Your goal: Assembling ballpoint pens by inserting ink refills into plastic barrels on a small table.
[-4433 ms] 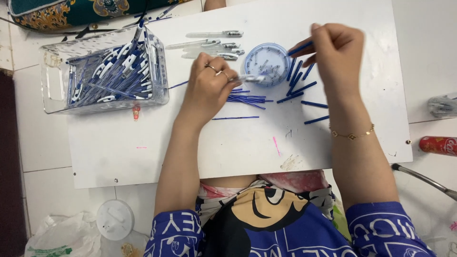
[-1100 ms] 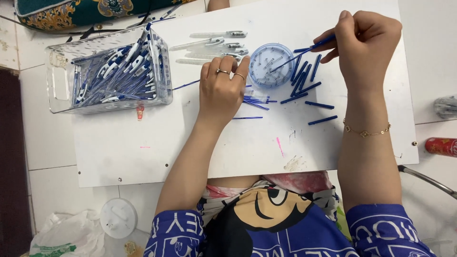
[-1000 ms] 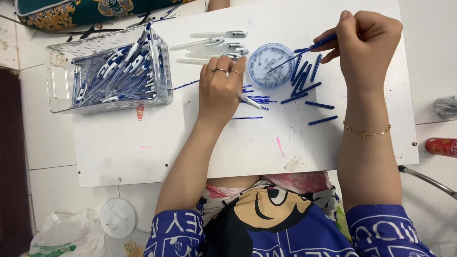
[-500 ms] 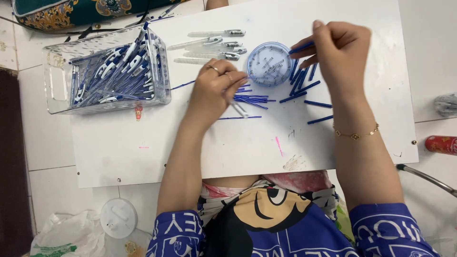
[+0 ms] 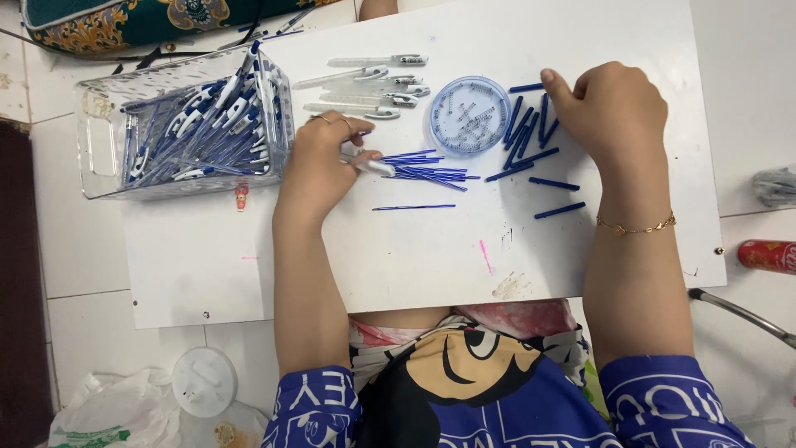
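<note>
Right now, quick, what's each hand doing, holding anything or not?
Left hand: closed on a clear pen barrel.
Right hand: curled over the short blue pieces; whether it grips one cannot be told.

A white board [image 5: 431,249] lies on the floor, and everything sits relative to the round blue lid [image 5: 469,114] near its far edge. Left of the lid, the left hand [image 5: 319,162] pinches a clear pen barrel [image 5: 369,164], just beside a bundle of thin blue refills [image 5: 431,170]. Right of the lid, the right hand [image 5: 613,108] rests closed over short blue caps [image 5: 526,133]. Further left of the lid stands a clear bin [image 5: 186,124] full of pens, and more clear barrels [image 5: 373,79] lie between bin and lid.
</note>
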